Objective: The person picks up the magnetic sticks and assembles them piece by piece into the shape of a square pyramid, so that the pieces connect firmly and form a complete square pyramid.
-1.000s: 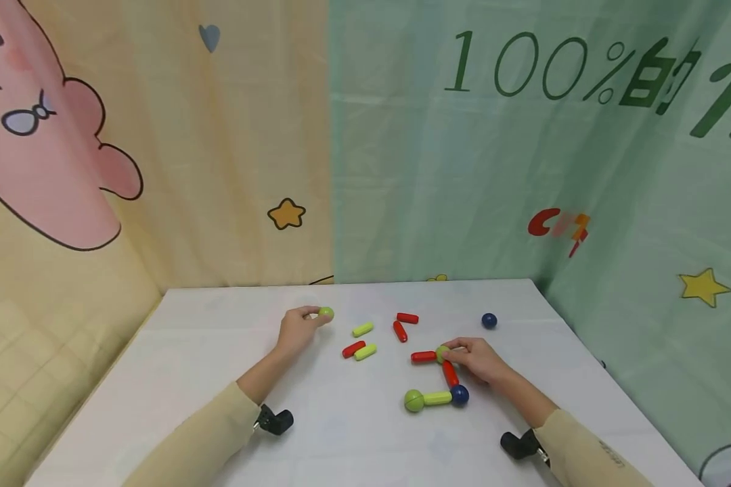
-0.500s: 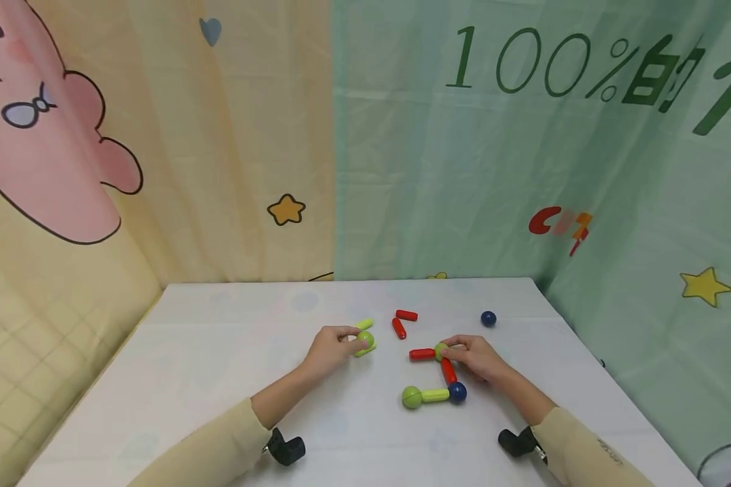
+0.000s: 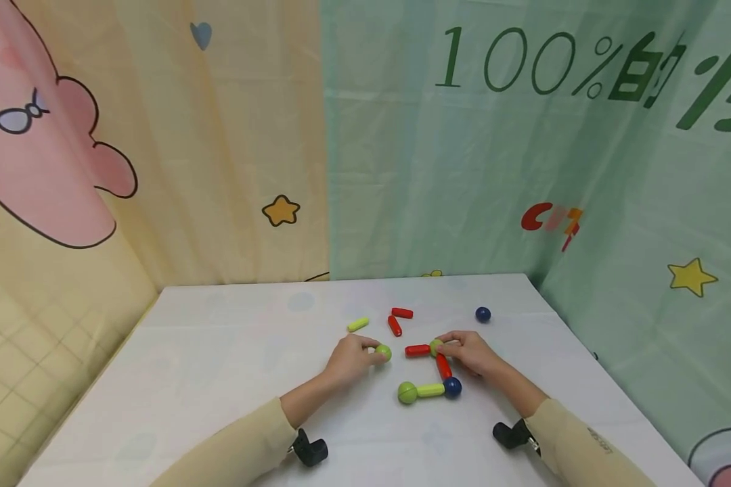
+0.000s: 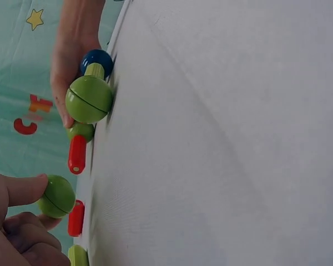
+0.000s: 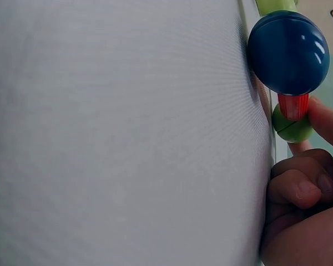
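Observation:
My left hand (image 3: 351,358) pinches a loose green ball (image 3: 384,352) between thumb and fingertips, left of a red stick (image 3: 417,351). That stick joins another green ball (image 3: 435,348), which my right hand (image 3: 476,354) pinches at the corner of a joined chain. From this corner a second red stick (image 3: 443,366) runs to a blue ball (image 3: 453,387), then a yellow-green stick (image 3: 430,390) leads left to a larger-looking green ball (image 3: 407,392). In the left wrist view the held ball (image 4: 57,197) shows a groove. The blue ball (image 5: 288,53) is large in the right wrist view.
Behind the hands lie a yellow-green stick (image 3: 358,324) and two red sticks (image 3: 402,313) (image 3: 394,326). A loose blue ball (image 3: 483,314) is at the back right. Curtains stand behind the white table (image 3: 219,379).
My left hand has carried its green ball rightward and nearer, toward the chain, passing over the sticks that lay beside it. My right hand keeps its pinch on the corner ball.

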